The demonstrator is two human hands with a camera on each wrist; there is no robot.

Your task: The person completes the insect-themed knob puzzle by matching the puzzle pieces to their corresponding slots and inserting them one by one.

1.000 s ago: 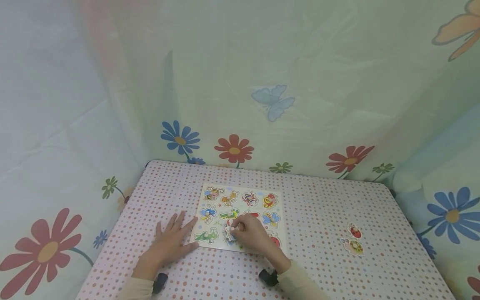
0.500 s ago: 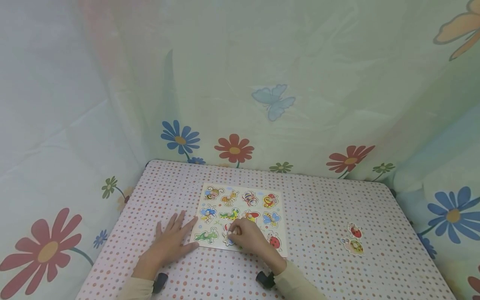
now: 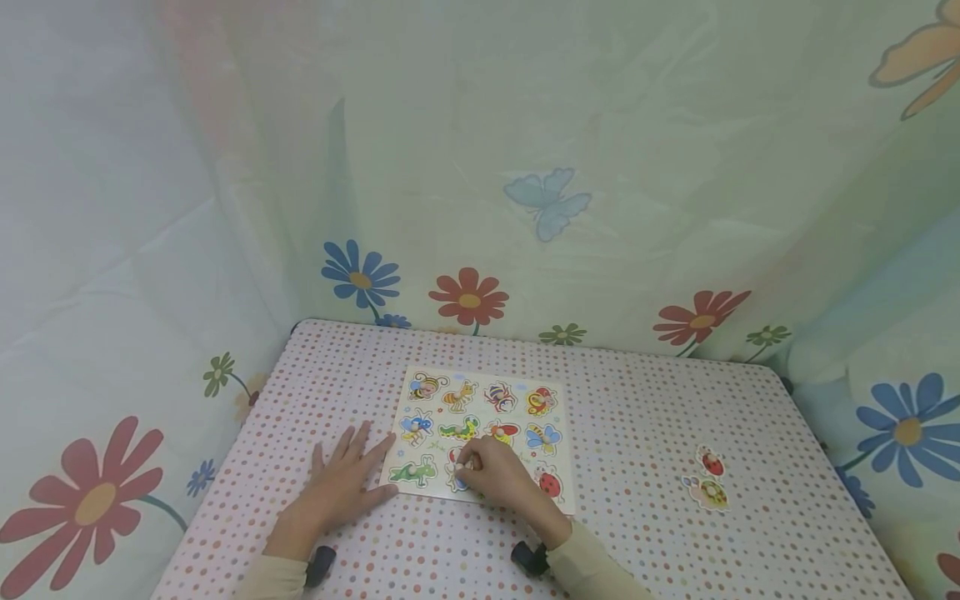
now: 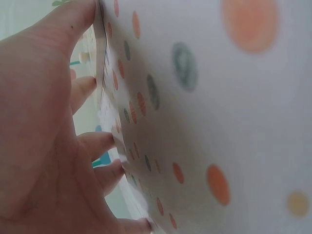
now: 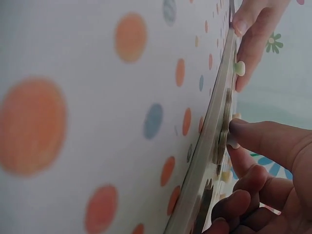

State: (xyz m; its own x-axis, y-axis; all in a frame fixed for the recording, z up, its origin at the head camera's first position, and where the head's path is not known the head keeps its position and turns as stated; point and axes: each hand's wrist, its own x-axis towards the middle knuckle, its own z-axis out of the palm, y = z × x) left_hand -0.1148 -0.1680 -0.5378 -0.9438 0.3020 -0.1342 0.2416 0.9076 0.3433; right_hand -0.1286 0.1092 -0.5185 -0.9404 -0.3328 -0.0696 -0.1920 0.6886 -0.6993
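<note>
On the dotted table lies a wooden peg puzzle board (image 3: 561,468) filled with colourful insect pieces. My right hand (image 3: 498,473) is over its front row, thumb and index finger pinching the small knob of a red-and-blue puzzle piece (image 3: 452,479). That piece (image 5: 223,139) appears edge-on in the right wrist view, slightly raised above the board's face; my fingers hide much of it. My left hand (image 3: 333,490) rests on the cloth with fingers spread, its thumb and a fingertip at the board's left edge. In the left wrist view the left fingertips (image 4: 114,168) touch the cloth.
Two loose puzzle pieces, a ladybug (image 3: 709,462) and a beige-and-green one (image 3: 705,493), lie on the right of the dotted tablecloth (image 3: 637,417). A green caterpillar piece (image 3: 412,472) sits at the board's front left. Flower-printed curtains (image 3: 420,167) surround the table.
My right hand has shifted slightly down and left with the puzzle piece, lowering it toward the board's front row; over the last half second it barely moves. My left hand stays put.
</note>
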